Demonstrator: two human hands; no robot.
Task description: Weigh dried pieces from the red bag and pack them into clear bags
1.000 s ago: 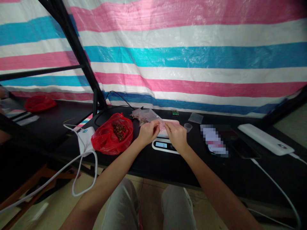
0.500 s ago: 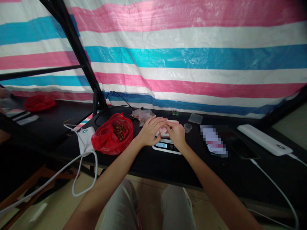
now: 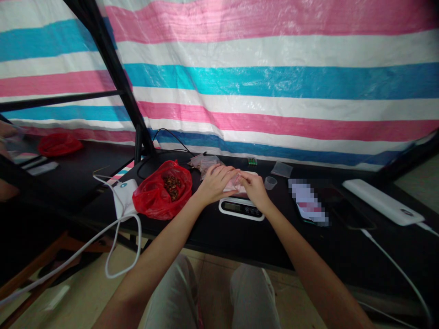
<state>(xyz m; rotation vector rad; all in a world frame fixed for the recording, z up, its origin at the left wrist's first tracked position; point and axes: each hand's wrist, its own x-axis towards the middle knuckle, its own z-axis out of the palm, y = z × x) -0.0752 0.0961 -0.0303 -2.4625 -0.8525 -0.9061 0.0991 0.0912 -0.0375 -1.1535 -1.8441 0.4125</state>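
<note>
My left hand [image 3: 216, 182] and my right hand [image 3: 253, 189] meet over the white digital scale [image 3: 241, 208] on the black table [image 3: 212, 233]. Both pinch a small clear plastic bag [image 3: 236, 183] with pinkish contents, held just above the scale's platform. The left fingers curl over the bag's left side, the right fingers grip its right side. A red plastic bag [image 3: 161, 192] holding brown pieces lies open to the left of my left hand. Small filled clear bags [image 3: 206, 162] lie behind my left hand.
A small clear cup [image 3: 270, 183] and an empty clear bag [image 3: 281, 169] lie right of the scale. Further right are a phone [image 3: 310, 203] and a white power bank [image 3: 382, 201] with cable. A white device [image 3: 123, 197] with cords sits left. Striped tarp hangs behind.
My hands lowered the small bag from a stretched hold above the scale and closed together over it. The scale display, lit before, now looks dark.
</note>
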